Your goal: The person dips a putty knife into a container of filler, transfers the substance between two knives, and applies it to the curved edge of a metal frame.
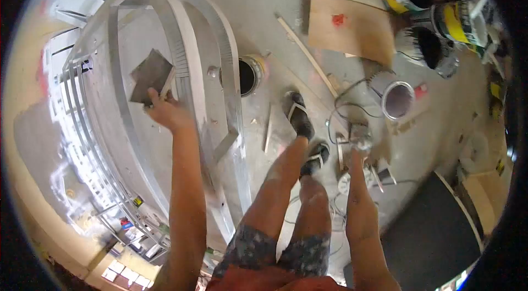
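Note:
Pinched at its lower edge in my left hand [169, 114] is a dark grey-brown square sheet [151, 75], stiff-looking, with a paler strip along its right side. It overlaps the inside of a curved pale frame [184, 43] with rounded ends, whose rim passes close beside the hand. On the other side, my right hand [357, 154] reaches low with its fingers closed at a grey, dusty object [359, 136]. I cannot tell what kind of object it is. A dark cord [344, 105] loops close by it.
Behind the frame stands a round bucket [250, 75]. An open tin [397, 99] and several paint-stained buckets [448, 22] crowd the right. A brown board [352, 29] and a wooden strip [305, 51] lie on the floor. At lower right leans a large dark panel [434, 236].

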